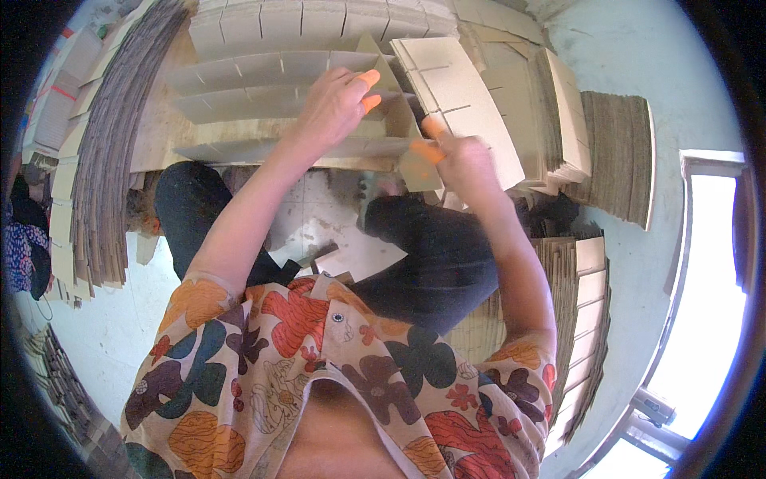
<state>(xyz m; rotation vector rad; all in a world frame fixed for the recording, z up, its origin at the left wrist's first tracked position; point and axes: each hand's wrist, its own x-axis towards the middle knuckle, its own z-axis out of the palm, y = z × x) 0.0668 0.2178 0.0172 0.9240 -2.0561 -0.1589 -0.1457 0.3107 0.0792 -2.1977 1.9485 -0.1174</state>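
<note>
Three long slotted cardboard strips [247, 106] stand on edge, roughly parallel, across a wooden board. A crosswise cardboard strip [393, 80] meets their right ends. My left hand [335, 108], orange covers on its fingertips, is closed around the middle long strip beside that crosswise piece; the exact grip is partly hidden. My right hand [467, 164] is blurred by motion, its orange-covered fingers bent in at the near end of the crosswise strip [419, 173] and seemingly pinching it. Just beyond that hand lies a stack of flat slotted cardboard strips [463, 92].
Tall cardboard stacks stand at the left [120, 120] and right [614, 152]. A row of slotted cardboard [319, 24] lines the far side of the wooden board [152, 148]. More cardboard strips [582, 319] are beside my right arm. My dark-trousered legs [431, 263] are below the board.
</note>
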